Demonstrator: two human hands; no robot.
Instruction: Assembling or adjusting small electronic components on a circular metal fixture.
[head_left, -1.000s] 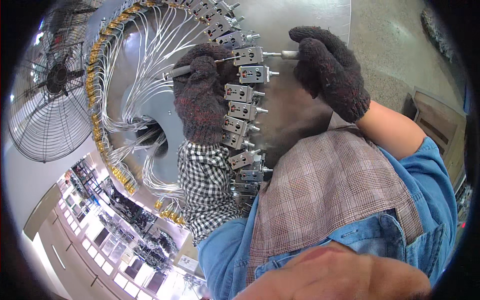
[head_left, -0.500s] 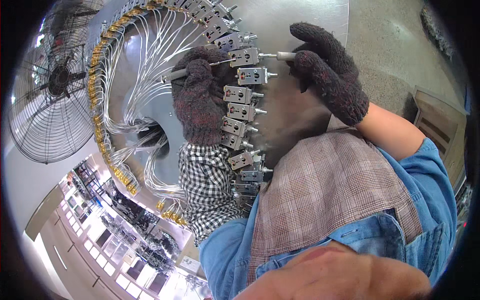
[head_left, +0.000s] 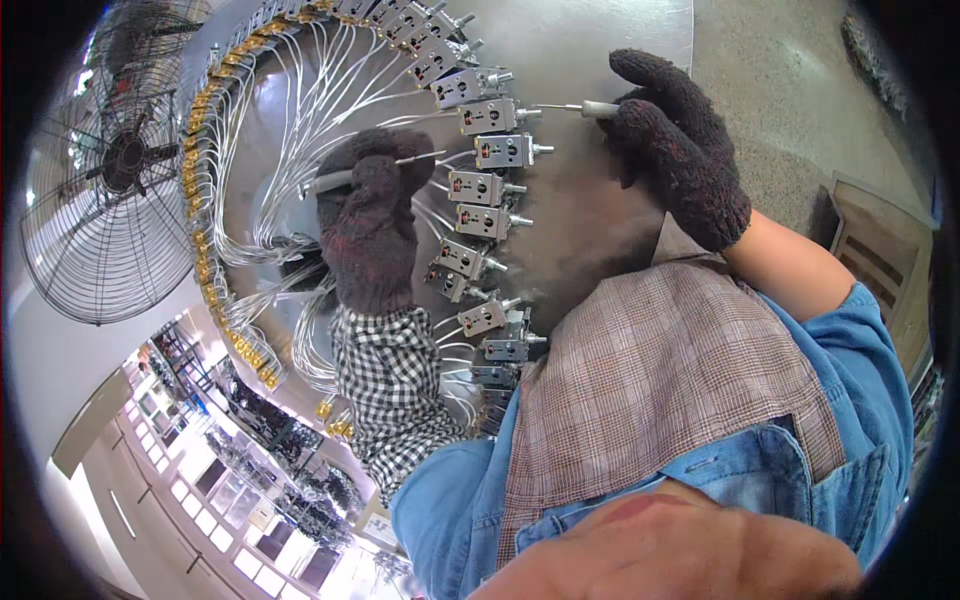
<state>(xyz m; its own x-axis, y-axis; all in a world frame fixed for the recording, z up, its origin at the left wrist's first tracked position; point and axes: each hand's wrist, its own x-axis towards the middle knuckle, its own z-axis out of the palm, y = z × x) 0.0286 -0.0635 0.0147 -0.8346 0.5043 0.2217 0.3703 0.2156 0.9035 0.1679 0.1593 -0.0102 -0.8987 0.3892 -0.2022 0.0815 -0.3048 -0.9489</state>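
Note:
My left hand (head_left: 368, 225), in a dark knitted glove, is closed round the grey handle of a thin screwdriver-like tool (head_left: 330, 182). Its metal tip points right, short of a curved row of small metal switch boxes with threaded shafts. My right hand (head_left: 680, 150), gloved alike, grips a slim screwdriver (head_left: 598, 109) with a pale handle. That blade points left at the shaft end of one metal switch box (head_left: 488, 116), a small gap apart. Below it sits another switch box (head_left: 503, 151). White wires (head_left: 305, 120) run from the boxes, partly behind my left hand.
Brass-coloured terminals (head_left: 192, 150) line the far left curve of the metal table (head_left: 590, 40). Wires bunch at a dark hole (head_left: 300, 268) in its middle. A caged fan (head_left: 110, 200) stands beyond the left edge. A wooden stool-like piece (head_left: 875, 260) is at the right.
Both hands have drawn away from the switch box, the left one leftward and slightly down, the right one rightward. The tool tips, formerly at the box's two ends, are now off it.

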